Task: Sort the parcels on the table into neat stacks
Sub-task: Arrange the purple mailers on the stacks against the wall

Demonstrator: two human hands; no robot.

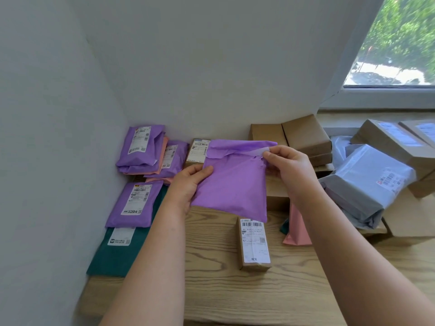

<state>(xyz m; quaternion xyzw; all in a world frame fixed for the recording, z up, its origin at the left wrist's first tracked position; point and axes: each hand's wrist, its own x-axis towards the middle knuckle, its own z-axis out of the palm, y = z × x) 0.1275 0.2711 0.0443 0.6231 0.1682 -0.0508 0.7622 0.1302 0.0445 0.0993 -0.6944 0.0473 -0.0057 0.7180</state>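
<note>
Purple plastic mailer bag (pixel 231 184) is held up above the middle of the light wooden desk (pixel 211 292). Its plain side faces the camera, and its top flap is creased and partly lifted. The left hand (pixel 188 184) grips the bag's lower left edge, thumb on the front and fingers behind. The right hand (pixel 292 168) pinches the pale strip at the flap's right end between thumb and forefinger.

Below the bag, a long brown cardboard box with a white label (pixel 254 243) lies near the desk's middle. Just right of it, a pink plastic mailer (pixel 297 228) lies partly under the right forearm. In the far left corner sit two stacks of purple and pink mailers (pixel 143 149). Along the left edge, a labelled purple mailer (pixel 135 203) lies on a dark green mailer (pixel 115 255). Plain brown cardboard boxes (pixel 303 137) stand at the far edge. A grey-white plastic parcel (pixel 367 184) lies beside more cardboard boxes (pixel 388 140) at the right edge.
</note>
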